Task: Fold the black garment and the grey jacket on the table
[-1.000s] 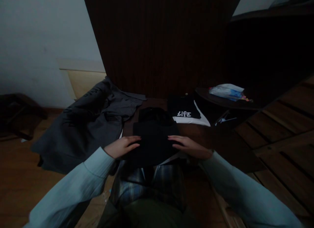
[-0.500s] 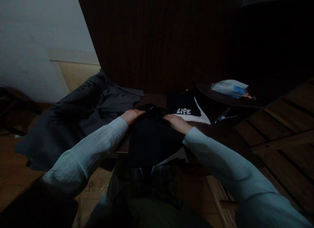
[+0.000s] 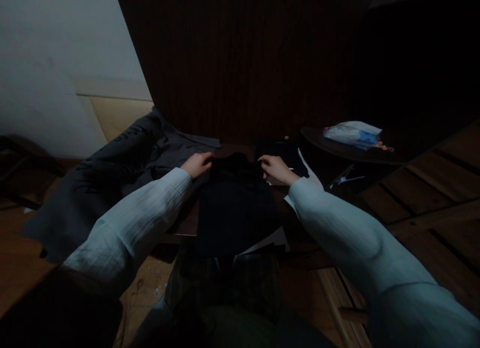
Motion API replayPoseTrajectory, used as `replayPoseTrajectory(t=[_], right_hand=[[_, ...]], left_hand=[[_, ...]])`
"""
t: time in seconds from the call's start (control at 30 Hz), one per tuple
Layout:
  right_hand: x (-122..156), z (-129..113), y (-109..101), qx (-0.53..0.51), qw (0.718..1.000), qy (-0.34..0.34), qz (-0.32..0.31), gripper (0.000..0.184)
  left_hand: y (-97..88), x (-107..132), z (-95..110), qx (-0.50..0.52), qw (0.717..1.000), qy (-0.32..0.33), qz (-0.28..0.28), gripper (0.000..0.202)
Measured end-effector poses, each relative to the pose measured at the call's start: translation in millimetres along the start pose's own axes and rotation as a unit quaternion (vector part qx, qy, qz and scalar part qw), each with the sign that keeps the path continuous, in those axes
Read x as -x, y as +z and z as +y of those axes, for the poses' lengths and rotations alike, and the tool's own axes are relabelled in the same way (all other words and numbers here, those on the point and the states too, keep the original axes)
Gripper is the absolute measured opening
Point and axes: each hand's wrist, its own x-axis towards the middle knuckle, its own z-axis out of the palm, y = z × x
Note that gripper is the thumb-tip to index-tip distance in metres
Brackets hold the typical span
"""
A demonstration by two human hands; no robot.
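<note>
Cloth [image 3: 236, 213], black, lies at the dial's centre, its far edge pinched by the left hand [image 3: 197, 164] at eleven o'clock and the right hand [image 3: 276, 169] at one; a grey garment [image 3: 108, 183] sprawls toward nine, a packet [image 3: 351, 134] sits at two.

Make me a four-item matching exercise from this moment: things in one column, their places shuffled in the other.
Things
1. left hand
2. plastic packet
3. right hand
4. gray garment

Places
A. at the far right corner of the black garment
B. lying in folds at the picture's left
C. at the black garment's far left corner
D. on the dark shelf at the right

Pairs: 1-C, 2-D, 3-A, 4-B
</note>
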Motion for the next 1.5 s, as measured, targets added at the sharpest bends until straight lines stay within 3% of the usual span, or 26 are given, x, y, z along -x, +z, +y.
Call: replayPoseTrajectory(t=[0.13, 0.23, 0.33, 0.43, 0.53, 0.63, 0.73, 0.8, 0.97, 1.17, 1.33, 1.43, 1.5], right_hand=[[-20, 8, 3, -0.259, 0.959, 0.071, 0.093, 0.018], [-34, 13, 3, -0.322, 0.937, 0.053, 0.124, 0.016], [-44, 15, 1, -0.290, 0.949, 0.004, 0.120, 0.024], [-55, 11, -4, -0.182, 0.969, -0.027, 0.163, 0.032], [-69, 1, -13, -0.071, 0.970, -0.021, 0.230, 0.020], [-76, -12, -26, -0.032, 0.965, -0.017, 0.261, 0.014], [-65, -21, -39, -0.005, 0.965, -0.053, 0.256, 0.015], [-46, -24, -46, 0.021, 0.967, -0.092, 0.238, 0.016], [20, -24, -46, 0.086, 0.967, -0.166, 0.172, 0.012], [78, -7, -24, 0.168, 0.961, -0.199, 0.091, 0.011], [101, 12, -4, 0.280, 0.934, -0.224, 0.000, 0.017], [104, 15, 4, 0.325, 0.910, -0.253, -0.041, 0.022], [104, 12, 7, 0.333, 0.907, -0.257, -0.034, 0.022]], left_hand=[[-7.9, -16, 0, 0.037, 0.995, -0.063, 0.071, 0.040], [-11.9, -25, 1, 0.060, 0.988, -0.105, 0.098, 0.042], [-17.1, -33, 1, 0.079, 0.982, -0.126, 0.117, 0.038], [-24.7, -46, -1, 0.096, 0.974, -0.143, 0.150, 0.032], [-35.3, -62, -2, 0.113, 0.959, -0.166, 0.198, 0.029], [-48.4, -72, -1, 0.126, 0.943, -0.173, 0.253, 0.026], [-60.1, -65, 2, 0.119, 0.937, -0.136, 0.298, 0.024], [-64.4, -47, 8, 0.099, 0.940, -0.102, 0.309, 0.022], [-57.3, 29, 38, 0.028, 0.961, -0.057, 0.269, 0.020], [-26.4, 102, 73, 0.007, 0.994, -0.011, 0.112, 0.022], [1.8, 127, 77, -0.080, 0.996, 0.024, -0.040, 0.021], [13.0, 132, 75, -0.081, 0.993, 0.060, -0.055, 0.021], [18.2, 133, 75, -0.076, 0.994, 0.055, -0.048, 0.019]])
